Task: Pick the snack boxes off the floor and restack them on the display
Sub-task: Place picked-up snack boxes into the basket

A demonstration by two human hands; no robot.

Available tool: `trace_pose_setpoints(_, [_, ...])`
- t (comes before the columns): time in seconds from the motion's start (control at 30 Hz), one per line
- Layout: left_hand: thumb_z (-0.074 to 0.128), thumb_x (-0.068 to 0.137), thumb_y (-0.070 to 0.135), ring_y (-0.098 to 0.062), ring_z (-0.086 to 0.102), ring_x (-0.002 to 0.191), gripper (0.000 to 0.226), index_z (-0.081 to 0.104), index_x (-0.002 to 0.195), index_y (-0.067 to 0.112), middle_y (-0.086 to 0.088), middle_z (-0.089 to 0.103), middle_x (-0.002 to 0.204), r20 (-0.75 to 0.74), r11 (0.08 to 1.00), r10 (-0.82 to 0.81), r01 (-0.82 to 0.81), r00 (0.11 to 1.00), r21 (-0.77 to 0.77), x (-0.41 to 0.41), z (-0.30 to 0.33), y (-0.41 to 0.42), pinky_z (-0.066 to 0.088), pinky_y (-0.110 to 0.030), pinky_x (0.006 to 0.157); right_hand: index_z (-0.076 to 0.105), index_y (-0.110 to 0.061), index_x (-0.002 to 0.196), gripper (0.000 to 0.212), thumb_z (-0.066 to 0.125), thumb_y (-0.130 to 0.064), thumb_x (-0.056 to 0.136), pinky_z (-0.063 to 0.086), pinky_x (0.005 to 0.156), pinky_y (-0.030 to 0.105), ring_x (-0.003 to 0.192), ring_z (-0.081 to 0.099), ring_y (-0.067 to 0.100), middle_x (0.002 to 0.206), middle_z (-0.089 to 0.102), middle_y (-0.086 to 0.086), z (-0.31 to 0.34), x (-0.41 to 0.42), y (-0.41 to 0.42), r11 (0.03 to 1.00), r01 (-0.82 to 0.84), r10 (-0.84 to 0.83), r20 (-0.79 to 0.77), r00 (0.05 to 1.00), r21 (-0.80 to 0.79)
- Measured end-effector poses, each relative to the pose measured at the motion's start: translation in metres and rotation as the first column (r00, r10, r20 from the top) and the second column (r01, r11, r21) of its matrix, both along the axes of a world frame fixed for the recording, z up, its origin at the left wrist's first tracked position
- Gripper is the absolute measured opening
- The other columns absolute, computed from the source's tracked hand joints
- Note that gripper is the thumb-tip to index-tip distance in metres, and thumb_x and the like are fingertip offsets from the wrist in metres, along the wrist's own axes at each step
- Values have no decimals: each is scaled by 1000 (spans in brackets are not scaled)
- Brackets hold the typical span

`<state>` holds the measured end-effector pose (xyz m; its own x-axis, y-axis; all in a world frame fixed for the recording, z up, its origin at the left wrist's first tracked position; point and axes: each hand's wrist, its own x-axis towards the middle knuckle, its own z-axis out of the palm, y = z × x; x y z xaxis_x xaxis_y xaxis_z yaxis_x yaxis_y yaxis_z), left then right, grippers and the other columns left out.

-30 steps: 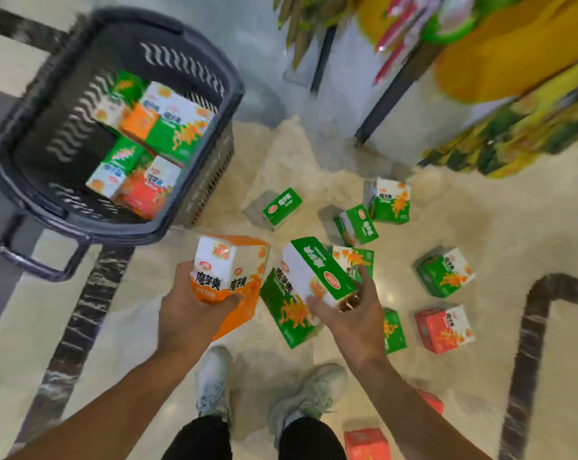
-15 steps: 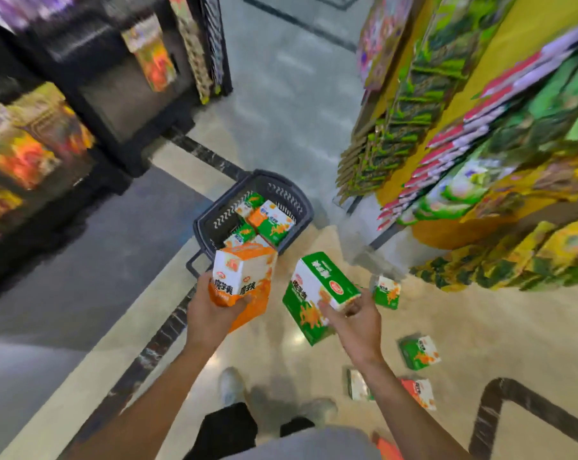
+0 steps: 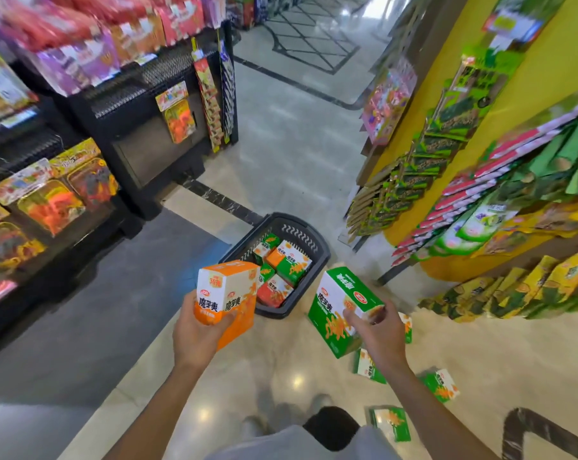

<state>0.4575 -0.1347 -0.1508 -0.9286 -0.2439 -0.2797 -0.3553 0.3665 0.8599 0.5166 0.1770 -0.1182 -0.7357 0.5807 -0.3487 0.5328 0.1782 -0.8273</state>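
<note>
**Boxes in both hands, more on the floor**

Boxes are held one in each hand, lifted above the floor in front of the person. The left hand (image 3: 199,330) grips the orange box (image 3: 227,300) from below and behind, thumb across its white front face and fingers curled round the lower side; the box stands roughly upright. The right hand (image 3: 378,330) holds the green box (image 3: 339,305) by its near end, thumb on the top face and fingers curled beneath, so the box tilts down and to the left. The two held boxes are apart, with a gap between them.

Just beyond that gap, a dark basket (image 3: 300,230) sits on the floor (image 3: 281,167), holding several green, orange and red boxes (image 3: 286,267) packed together. The orange box overlaps the basket's near left rim in the view.

To the right of the right arm, green boxes lie loose on the pale tiles: one (image 3: 369,366) just beside the wrist, one (image 3: 442,385) further right, one (image 3: 392,423) lower down near the forearm. Another is partly hidden behind the right hand.

A yellow display (image 3: 530,94) with hanging green and yellow packets rises on the right. Black shelves (image 3: 141,137) of blurred packaged goods stand on the left.
</note>
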Motion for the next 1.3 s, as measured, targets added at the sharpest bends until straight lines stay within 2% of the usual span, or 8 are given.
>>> trace_pose_setpoints(0.07, [90,71,28,-16,61,99,66,48,122,32,6,63,112,15,1000,-8,8,1000,-7,-19,-1,-9,51,-27,71,61,-15,105,42,89,-20,73,44,51,11,69,64,-3,87,68,-5,-3,-13,-5,1000,7,-8,12,1000,19])
trace_pose_setpoints(0.27, [88,71,40,-17,61,100,67,41,118,40,10,61,111,72,993,-70,76,995,-90,-103,-15,-19,57,-44,83,61,-20,97,40,89,-29,71,43,58,22,77,65,7,88,69,-5,-23,-83,-8,999,45,-46,50,998,26])
trace_pose_setpoints(0.43, [83,75,48,-14,59,105,72,43,132,30,11,59,118,137,978,-131,151,982,-144,-185,-37,-9,55,-44,89,58,-15,95,41,91,-24,71,48,54,21,76,70,15,86,72,4,-76,-164,-8,996,87,-84,84,993,-28])
trace_pose_setpoints(0.6, [85,74,38,-11,60,93,59,51,121,28,13,63,100,199,947,-191,234,961,-221,-270,-79,12,47,-26,74,56,-24,102,46,89,-34,72,38,55,24,75,62,14,85,61,-3,-125,-231,-15,988,149,-140,167,976,-41])
trace_pose_setpoints(0.87, [82,73,40,-16,55,85,53,51,115,30,11,56,90,424,862,-341,459,839,-216,-377,-220,62,43,-30,73,58,-16,95,43,87,-39,73,37,53,18,58,54,1,71,58,-7,-237,-293,-22,953,302,-280,322,904,-17])
trace_pose_setpoints(0.97, [81,71,52,-11,65,81,54,50,112,33,14,66,89,441,783,-456,584,773,-214,-401,-289,73,53,-30,70,58,-22,98,44,88,-40,72,38,52,11,64,58,-8,77,64,-11,-283,-308,-28,939,345,-324,356,876,6])
trace_pose_setpoints(1.17, [82,71,40,-19,66,92,59,44,116,34,8,68,104,503,672,-539,705,675,-225,-417,-395,74,56,-43,75,56,-30,106,49,89,-36,71,41,59,15,80,63,-1,88,67,-13,-366,-322,-45,905,426,-394,376,839,-2])
trace_pose_setpoints(1.3, [79,80,34,-16,61,90,53,44,118,26,7,62,105,540,661,-521,713,661,-235,-419,-444,76,51,-34,70,57,-28,110,53,90,-32,70,44,56,9,75,63,-9,89,68,-12,-408,-322,-56,885,464,-421,390,819,-21])
